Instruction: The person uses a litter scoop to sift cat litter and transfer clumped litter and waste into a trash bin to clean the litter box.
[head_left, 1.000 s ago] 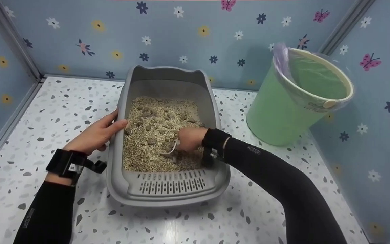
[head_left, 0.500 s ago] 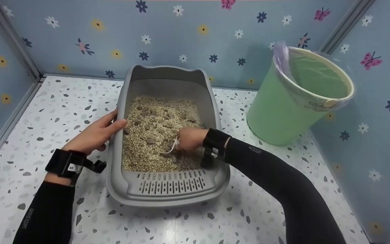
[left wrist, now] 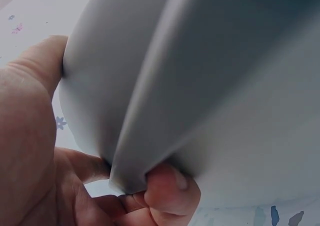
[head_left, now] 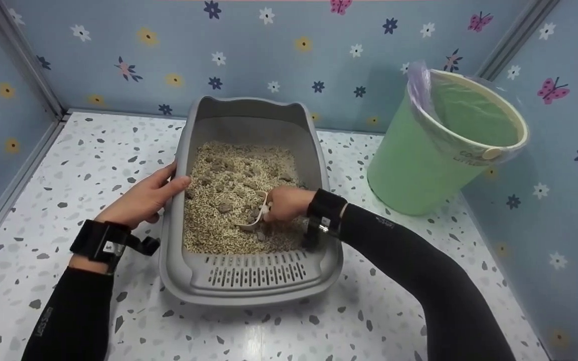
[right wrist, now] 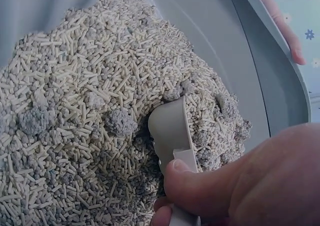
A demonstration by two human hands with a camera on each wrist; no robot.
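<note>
A grey litter box (head_left: pixel 249 281) sits on the speckled floor, filled with pale pellet litter (head_left: pixel 229 200) and several grey clumps (right wrist: pixel 35 121). My left hand (head_left: pixel 143 200) grips the box's left rim (left wrist: pixel 150 111), thumb over the top and fingers under the edge. Inside the box, my right hand (head_left: pixel 284 203) holds a small grey scoop (right wrist: pixel 172 131) by its handle. The scoop's bowl (head_left: pixel 251 223) is dug into the litter near the front and carries pellets.
A green bucket (head_left: pixel 419 165) lined with a clear plastic bag (head_left: pixel 462 113) stands tilted to the right of the box, near the corner. Blue flowered walls (head_left: pixel 269 50) close in the back and both sides. Speckled floor (head_left: pixel 93 150) lies around the box.
My right hand has shifted slightly with the scoop, turning it in the litter. The left hand keeps its hold on the rim.
</note>
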